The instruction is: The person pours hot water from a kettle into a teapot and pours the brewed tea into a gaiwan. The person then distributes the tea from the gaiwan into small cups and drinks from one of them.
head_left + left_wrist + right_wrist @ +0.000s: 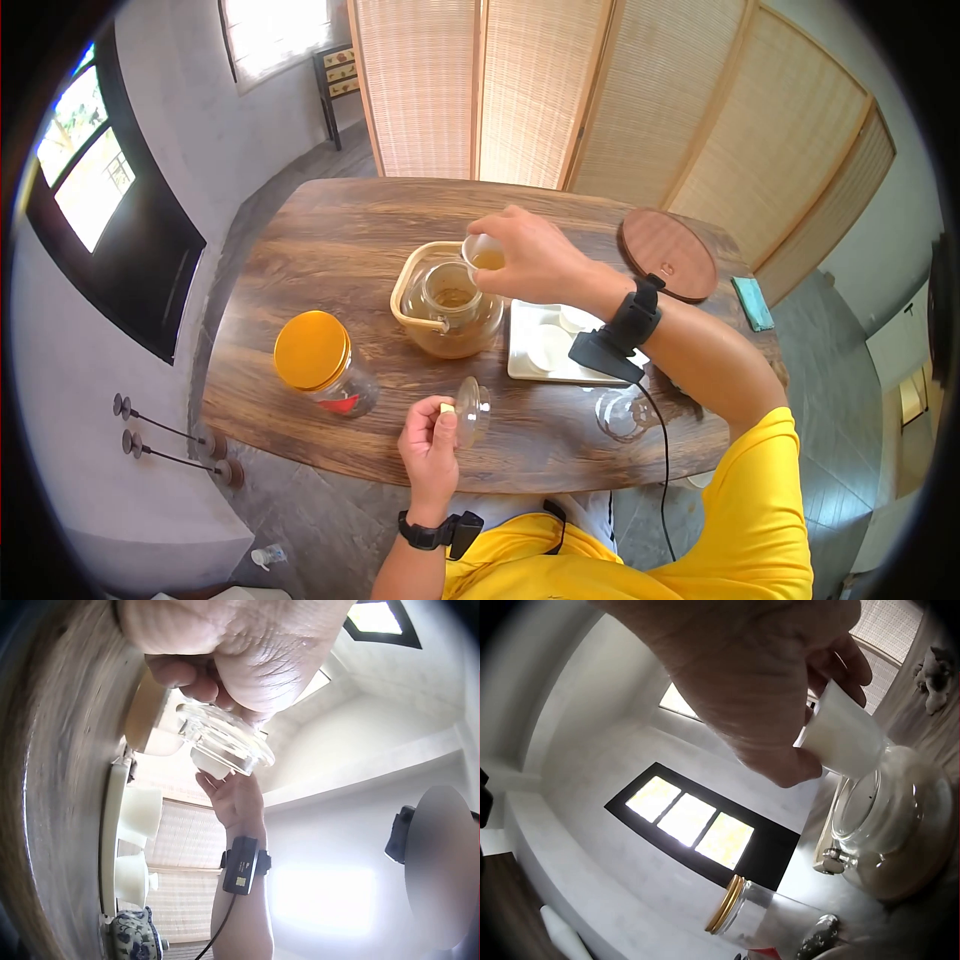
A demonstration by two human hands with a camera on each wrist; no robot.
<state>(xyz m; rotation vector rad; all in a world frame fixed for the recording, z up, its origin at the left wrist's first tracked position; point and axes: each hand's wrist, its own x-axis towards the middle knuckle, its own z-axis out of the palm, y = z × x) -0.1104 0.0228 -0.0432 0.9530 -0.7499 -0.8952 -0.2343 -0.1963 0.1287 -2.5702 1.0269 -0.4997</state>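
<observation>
My right hand (535,255) holds a small white cup (485,253) by its rim, with amber liquid inside. The cup is tilted close over the mouth of a glass teapot (455,335), its lip near the teapot's rim in the right wrist view. Amber liquid shows in the teapot too, and its pale looped handle (402,285) lies to the left. Nearer the table's front edge, my left hand (430,445) pinches the knob of a clear glass lid (470,412), held on edge above the wood.
An orange-lidded jar (345,385) stands left. Right of the teapot, a white tray (517,355) carries white cups; beyond lie a round wooden board (668,255) and teal cloth (753,303). A glass vessel (625,412) sits below my right forearm. The left wrist view shows a blue-and-white pot (135,934).
</observation>
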